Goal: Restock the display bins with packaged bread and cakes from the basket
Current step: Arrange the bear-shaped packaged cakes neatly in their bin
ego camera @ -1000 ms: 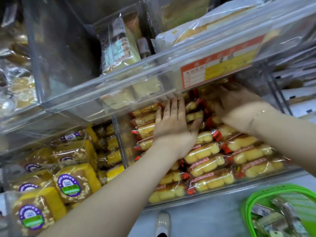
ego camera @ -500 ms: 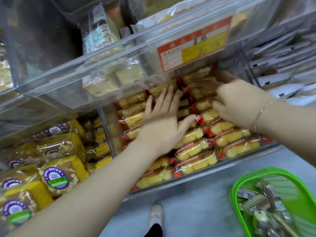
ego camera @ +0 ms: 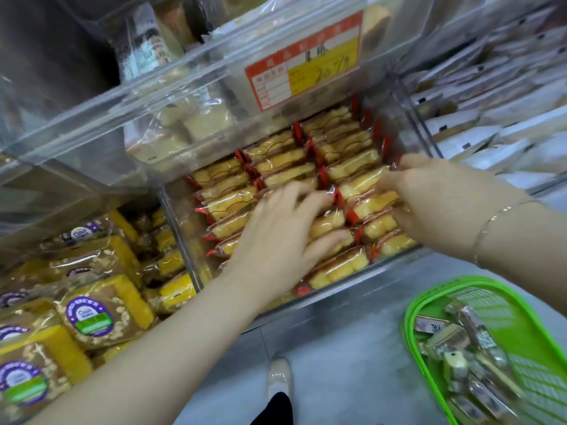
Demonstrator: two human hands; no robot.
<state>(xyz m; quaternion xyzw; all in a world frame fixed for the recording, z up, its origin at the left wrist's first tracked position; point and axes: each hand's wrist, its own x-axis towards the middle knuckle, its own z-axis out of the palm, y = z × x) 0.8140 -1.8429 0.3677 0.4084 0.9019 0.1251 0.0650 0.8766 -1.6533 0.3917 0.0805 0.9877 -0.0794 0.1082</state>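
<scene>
A clear display bin point(ego camera: 387, 264) holds rows of yellow cake packs point(ego camera: 346, 161) with red ends. My left hand point(ego camera: 276, 240) lies on the front middle packs, fingers spread and pressing them down. At the bin's right side, my right hand point(ego camera: 429, 204) curls its fingers and thumb round a cake pack at the end of a row. The green basket point(ego camera: 411, 305) stands on the floor at lower right, with several wrapped bread packs point(ego camera: 460, 342) inside.
An upper clear bin with an orange price label point(ego camera: 303, 59) overhangs the cake bin. Left of a clear divider point(ego camera: 178, 228) lie yellow cakes with purple labels point(ego camera: 101, 314). White packs point(ego camera: 491, 96) fill the shelves at right. My shoe point(ego camera: 279, 375) is below on the grey floor.
My right hand has drawn back from deep under the upper bin to the front right packs. My left hand stays on the middle packs, its fingers now spread toward the right.
</scene>
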